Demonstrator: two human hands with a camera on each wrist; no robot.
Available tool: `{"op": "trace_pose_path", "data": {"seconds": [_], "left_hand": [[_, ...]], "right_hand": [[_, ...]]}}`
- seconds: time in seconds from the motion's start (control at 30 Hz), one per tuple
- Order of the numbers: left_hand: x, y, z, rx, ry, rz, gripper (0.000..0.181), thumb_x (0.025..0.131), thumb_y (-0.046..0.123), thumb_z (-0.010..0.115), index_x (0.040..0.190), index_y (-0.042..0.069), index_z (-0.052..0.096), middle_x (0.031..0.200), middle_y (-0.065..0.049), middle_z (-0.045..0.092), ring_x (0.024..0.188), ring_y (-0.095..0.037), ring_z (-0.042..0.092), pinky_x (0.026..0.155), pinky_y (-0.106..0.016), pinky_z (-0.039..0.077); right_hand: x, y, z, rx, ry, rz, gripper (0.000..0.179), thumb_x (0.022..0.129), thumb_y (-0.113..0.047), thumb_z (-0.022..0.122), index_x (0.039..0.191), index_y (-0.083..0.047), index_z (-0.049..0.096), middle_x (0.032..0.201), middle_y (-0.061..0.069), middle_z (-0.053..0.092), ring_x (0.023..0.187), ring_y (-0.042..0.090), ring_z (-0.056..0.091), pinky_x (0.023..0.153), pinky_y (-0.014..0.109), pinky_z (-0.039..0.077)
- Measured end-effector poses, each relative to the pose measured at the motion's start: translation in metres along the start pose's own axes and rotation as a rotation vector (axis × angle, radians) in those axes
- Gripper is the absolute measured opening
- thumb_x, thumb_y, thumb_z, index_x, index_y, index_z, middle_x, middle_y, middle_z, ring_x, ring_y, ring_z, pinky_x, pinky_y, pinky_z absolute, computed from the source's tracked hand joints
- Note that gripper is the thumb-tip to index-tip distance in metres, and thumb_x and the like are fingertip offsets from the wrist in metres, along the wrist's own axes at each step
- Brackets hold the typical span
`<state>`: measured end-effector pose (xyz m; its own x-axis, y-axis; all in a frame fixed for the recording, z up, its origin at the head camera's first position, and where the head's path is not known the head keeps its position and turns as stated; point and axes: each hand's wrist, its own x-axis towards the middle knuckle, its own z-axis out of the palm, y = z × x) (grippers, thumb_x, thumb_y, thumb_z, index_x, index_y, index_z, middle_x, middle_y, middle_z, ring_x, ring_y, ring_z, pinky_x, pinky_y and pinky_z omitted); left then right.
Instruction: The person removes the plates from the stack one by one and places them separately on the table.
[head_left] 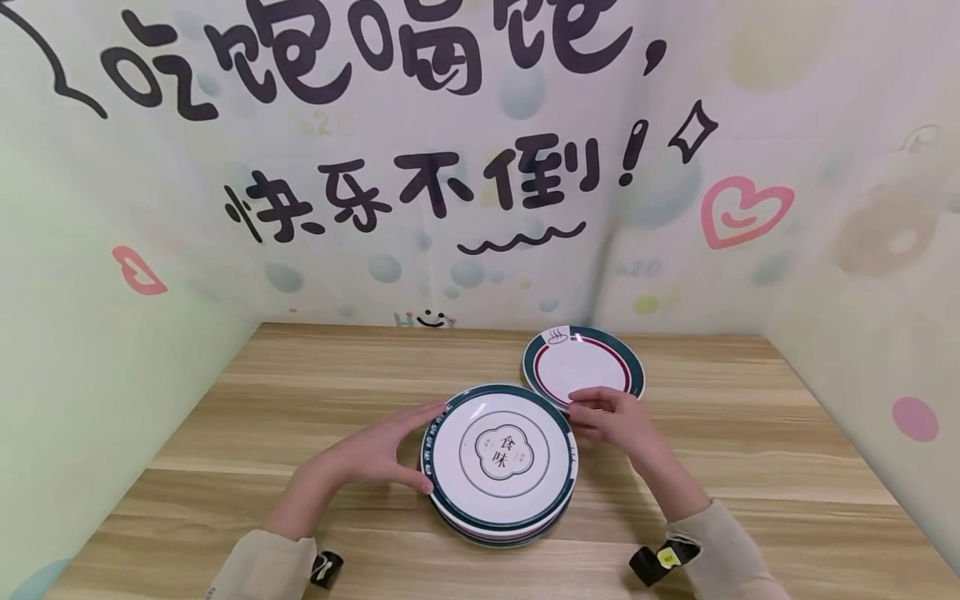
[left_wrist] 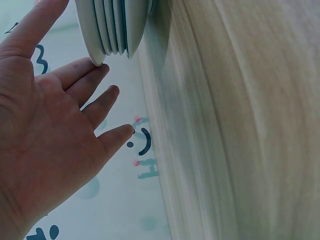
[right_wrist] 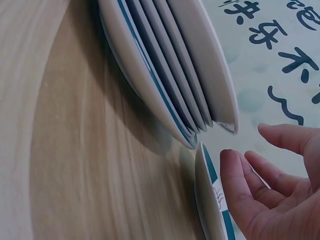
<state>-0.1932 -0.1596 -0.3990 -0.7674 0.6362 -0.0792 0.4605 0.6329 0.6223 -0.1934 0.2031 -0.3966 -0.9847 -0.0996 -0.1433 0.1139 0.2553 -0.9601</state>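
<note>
- Left hand (head_left: 363, 454): thumb and fingers spread wide at left rim of plate stack (head_left: 510, 492); nothing gripped.
- Right hand (head_left: 618, 427): fingers loosely bent, thumb apart, near stack's right rim; no plate held.
- Stack: several plates on table (head_left: 300, 408).
- Single plate (head_left: 577, 371): just beyond stack, to right.
- Judged status: stack largely assembled; single plate not yet included.

The back wall (head_left: 480, 196) reads “吃饱喝饱,快乐不倒!” in large black writing, with “20” faintly printed twice, while the top plate (head_left: 504, 452) bears “食味” at its centre and rim lettering (head_left: 430, 454) too small to read.
</note>
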Motion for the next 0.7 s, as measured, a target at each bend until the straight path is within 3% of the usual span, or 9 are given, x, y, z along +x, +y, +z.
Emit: {"op": "trace_pose_path", "data": {"seconds": [0.33,0.7], "left_hand": [[0.0,0.002,-0.001,-0.004,0.001,-0.002,0.106,0.074,0.051,0.083,0.158,0.014,0.029,0.164,-0.01,0.03,0.15,-0.039,0.028,0.118,-0.064,0.028],[-0.001,0.002,0.0,-0.013,0.001,-0.013,0.106,0.074,0.052,0.083,0.158,0.016,0.029,0.164,-0.009,0.03,0.15,-0.039,0.028,0.118,-0.064,0.029]], "right_hand": [[-0.001,0.001,0.015,-0.132,0.021,0.007,0.038,0.092,-0.019,0.072,0.123,0.002,0.064,0.115,0.016,0.069,0.09,0.014,0.063,0.081,0.028,0.061],[0.002,0.004,0.022,-0.205,0.038,-0.037,0.036,0.087,-0.012,0.075,0.12,0.0,0.066,0.111,0.018,0.067,0.094,0.021,0.061,0.076,0.026,0.06]]}}
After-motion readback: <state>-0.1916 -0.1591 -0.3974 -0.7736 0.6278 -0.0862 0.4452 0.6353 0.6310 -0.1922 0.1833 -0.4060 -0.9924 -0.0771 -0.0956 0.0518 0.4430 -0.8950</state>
